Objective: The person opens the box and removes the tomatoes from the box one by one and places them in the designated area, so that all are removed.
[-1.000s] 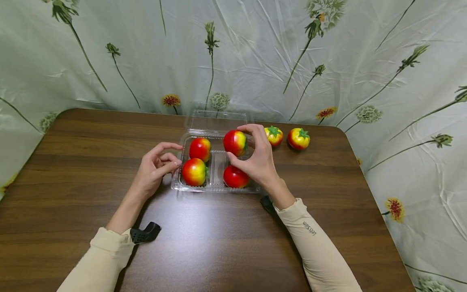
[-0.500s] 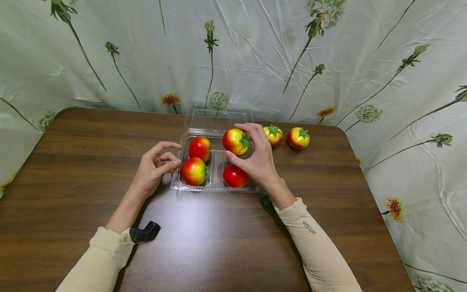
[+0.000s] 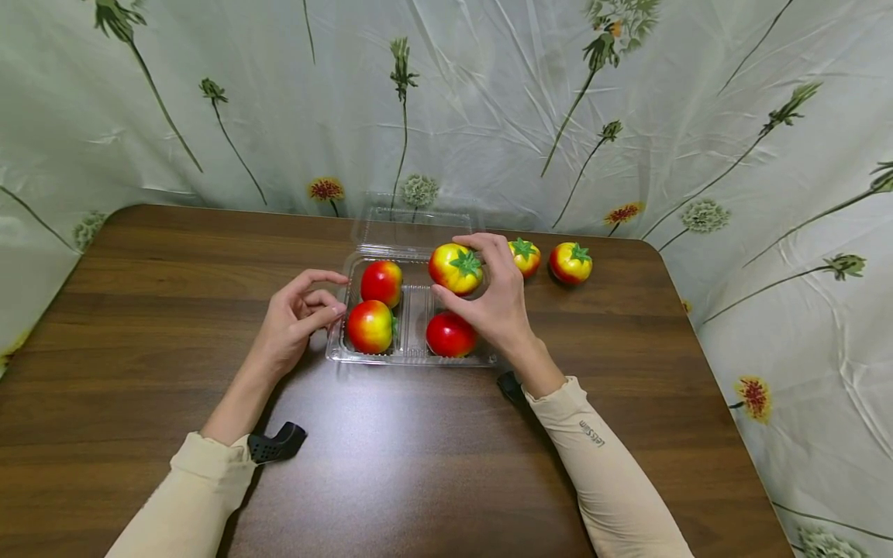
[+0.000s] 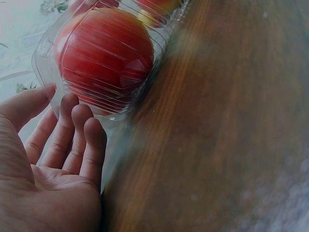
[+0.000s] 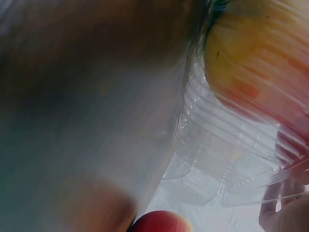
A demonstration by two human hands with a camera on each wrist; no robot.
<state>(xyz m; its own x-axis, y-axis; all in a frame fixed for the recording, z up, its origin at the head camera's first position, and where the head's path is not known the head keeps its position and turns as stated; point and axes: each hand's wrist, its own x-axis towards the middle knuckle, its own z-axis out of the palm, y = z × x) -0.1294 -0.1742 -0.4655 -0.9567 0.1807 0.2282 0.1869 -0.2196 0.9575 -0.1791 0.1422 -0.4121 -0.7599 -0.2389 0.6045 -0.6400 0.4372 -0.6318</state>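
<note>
My right hand point(image 3: 495, 298) pinches a glossy red-and-yellow tomato point(image 3: 446, 263) between thumb and fingers, over the rear right part of a clear plastic clamshell container point(image 3: 413, 318). Its green star-shaped top faces toward me. Under the right hand, a red tomato point(image 3: 451, 334) sits in the front right. Two more tomatoes lie in the left half, one at the back point(image 3: 381, 283) and one in front point(image 3: 370, 326). My left hand point(image 3: 282, 322) has its fingers loosely bent, with fingertips at the container's left wall point(image 4: 65, 92).
The container's clear lid point(image 3: 418, 221) stands open at the back. Two tomatoes rest on the wooden table point(image 3: 391, 465) right of the container, one partly behind the right hand point(image 3: 525, 256), the other farther right point(image 3: 570, 263). A flower-print curtain point(image 3: 488, 116) hangs behind.
The right hand's tomato has turned so that its green top swung from the right side toward me, and has shifted slightly right. The left hand stays at the container's left edge.
</note>
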